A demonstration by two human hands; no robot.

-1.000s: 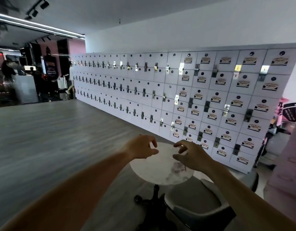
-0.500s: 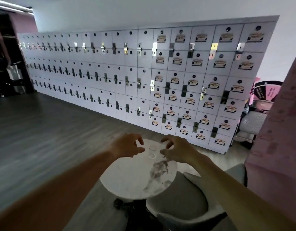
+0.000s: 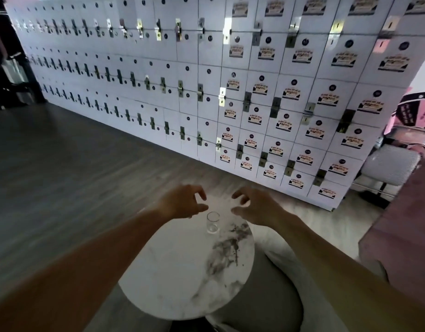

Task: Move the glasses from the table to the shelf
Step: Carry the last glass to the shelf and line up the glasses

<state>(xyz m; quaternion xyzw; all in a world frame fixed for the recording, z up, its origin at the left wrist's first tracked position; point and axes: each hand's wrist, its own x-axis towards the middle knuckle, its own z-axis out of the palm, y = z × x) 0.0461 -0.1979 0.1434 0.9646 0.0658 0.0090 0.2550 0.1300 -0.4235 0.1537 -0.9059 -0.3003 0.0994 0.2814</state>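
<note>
Glass (image 3: 212, 222) upright on table (image 3: 178, 279), mouth up; left hand (image 3: 182, 202), right hand (image 3: 255, 207) spread, empty.

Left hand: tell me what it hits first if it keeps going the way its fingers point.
Probably nothing on the table: the left hand points past the glass, toward the right hand. Depth is unclear.

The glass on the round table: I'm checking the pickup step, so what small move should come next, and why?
Probably close one hand, say the left hand, down around the glass. It stands upright and untouched on the marble table, and both the left and the right hand hover open on either side of it, holding nothing.
</note>
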